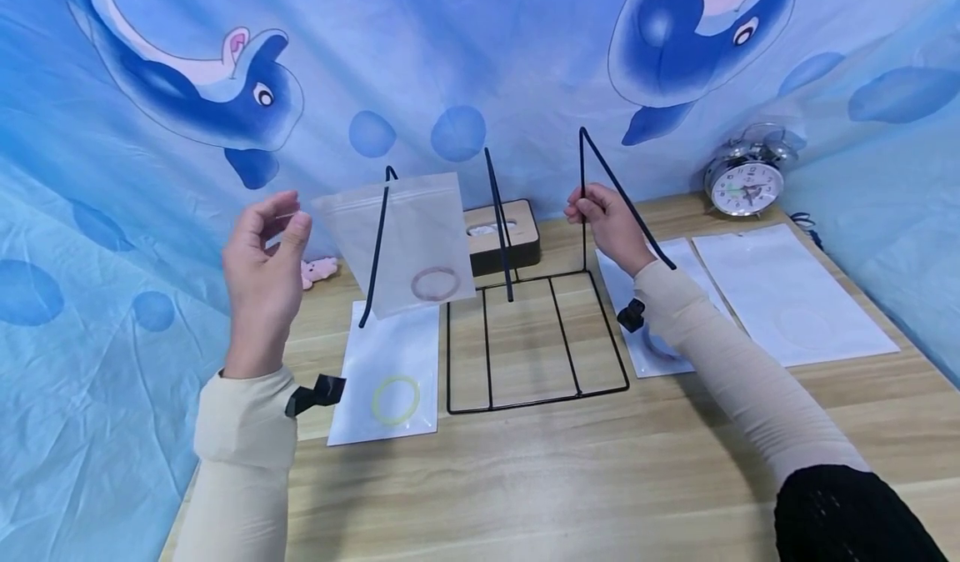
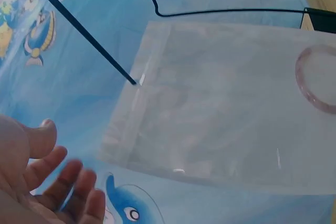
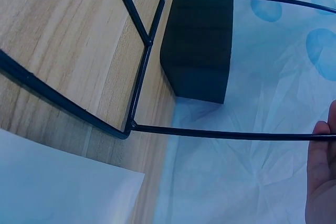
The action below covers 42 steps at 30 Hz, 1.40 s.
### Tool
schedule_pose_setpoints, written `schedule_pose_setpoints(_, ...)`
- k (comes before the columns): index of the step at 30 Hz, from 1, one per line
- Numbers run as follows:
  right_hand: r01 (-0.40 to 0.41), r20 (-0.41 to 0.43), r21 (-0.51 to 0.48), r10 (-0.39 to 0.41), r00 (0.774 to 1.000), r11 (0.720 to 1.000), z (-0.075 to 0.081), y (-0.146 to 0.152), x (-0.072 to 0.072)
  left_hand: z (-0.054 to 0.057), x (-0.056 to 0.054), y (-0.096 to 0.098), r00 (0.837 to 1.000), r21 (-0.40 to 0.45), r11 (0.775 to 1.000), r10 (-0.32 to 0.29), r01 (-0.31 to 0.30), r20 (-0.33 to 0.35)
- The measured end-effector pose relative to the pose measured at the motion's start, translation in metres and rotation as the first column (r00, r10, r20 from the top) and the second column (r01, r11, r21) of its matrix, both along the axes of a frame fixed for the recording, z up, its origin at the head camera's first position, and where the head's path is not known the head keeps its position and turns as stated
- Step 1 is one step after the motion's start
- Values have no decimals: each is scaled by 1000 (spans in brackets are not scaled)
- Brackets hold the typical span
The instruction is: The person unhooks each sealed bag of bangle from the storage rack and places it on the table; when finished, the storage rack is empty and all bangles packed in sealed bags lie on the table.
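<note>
A black wire display rack (image 1: pixel 537 403) stands on the table, with a flat grid base and three tall uprights that end in slanting hook arms. From its left arm hangs a translucent zip bag (image 1: pixel 408 228) with a pinkish ring (image 1: pixel 435 298) inside near the bottom. The arm passes through the bag's top strip in the left wrist view. My left hand (image 1: pixel 264 283) is raised just left of the bag, fingers loosely bent and nothing in them. My right hand (image 1: pixel 613 224) pinches the right upright (image 3: pixel 236 135) between thumb and fingers.
A bag with a yellow-green ring (image 1: pixel 390 337) lies left of the base. Two more ring bags, one nearer (image 1: pixel 675 270) and one farther right (image 1: pixel 795 278), lie on the right. Behind stand a tissue box (image 1: pixel 525 233), an alarm clock (image 1: pixel 746 188) and a pink toy (image 1: pixel 320 271).
</note>
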State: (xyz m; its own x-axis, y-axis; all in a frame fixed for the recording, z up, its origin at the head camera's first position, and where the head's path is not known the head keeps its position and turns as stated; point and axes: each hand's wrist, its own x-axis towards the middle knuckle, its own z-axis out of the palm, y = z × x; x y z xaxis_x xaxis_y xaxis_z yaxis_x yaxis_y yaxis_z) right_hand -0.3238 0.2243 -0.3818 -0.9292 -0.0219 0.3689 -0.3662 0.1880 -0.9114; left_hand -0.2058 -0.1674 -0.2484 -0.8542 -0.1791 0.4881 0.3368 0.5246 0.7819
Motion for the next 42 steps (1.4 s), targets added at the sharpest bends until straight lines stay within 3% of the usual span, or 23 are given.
schedule_pose_setpoints(7,1,8,-20,-1,1000,1000,-2,0,1,-2,-25,-3,983,-8,1000,-19,21,183)
schedule_pose_setpoints(11,-1,22,-18,1,1000,1000,-4,-2,0,-5,-35,-2,974,22,1000,-13,8,226)
schedule_pose_setpoints(16,2,34,-14,-1,999,1000,-6,-3,0,-8,-39,2,974,48,999,12,-24,228)
schedule_pose_setpoints(24,23,20,9,-23,1000,1000,-2,-2,1,-7,-35,3,978,25,998,52,-58,201)
schedule_pose_setpoints(34,18,7,7,-18,1000,1000,-2,-1,-1,-10,-22,-2,987,58,998,-17,8,157)
schedule_pose_setpoints(42,0,4,-29,0,1000,1000,-3,0,-2,-16,-6,-6,994,113,993,-33,21,105)
